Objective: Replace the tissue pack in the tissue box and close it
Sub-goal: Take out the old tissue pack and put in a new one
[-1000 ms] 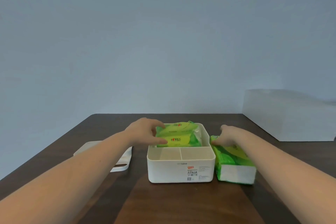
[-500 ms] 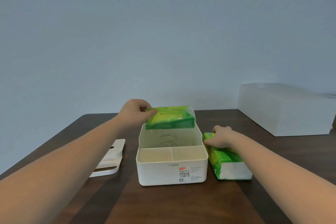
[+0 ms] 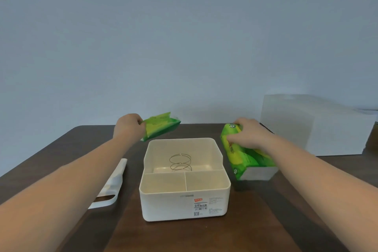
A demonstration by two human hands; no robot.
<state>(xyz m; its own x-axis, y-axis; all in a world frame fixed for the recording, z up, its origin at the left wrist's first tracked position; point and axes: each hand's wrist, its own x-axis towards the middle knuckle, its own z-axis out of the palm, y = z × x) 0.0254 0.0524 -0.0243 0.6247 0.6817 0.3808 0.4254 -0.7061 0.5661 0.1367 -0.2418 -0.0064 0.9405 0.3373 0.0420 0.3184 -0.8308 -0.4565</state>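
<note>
Now tissue box [image 3: 184, 202] gapes, white (spring [image 3: 180, 161] inside).

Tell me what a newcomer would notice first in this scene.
Two bright green tissue packs stand out: a thin pack held up by the left hand behind the box, and a full pack gripped by the right hand at the box's right. Between them the open white tissue box sits mid-table with a bare metal spring inside, its lid lying off to the left.
</note>
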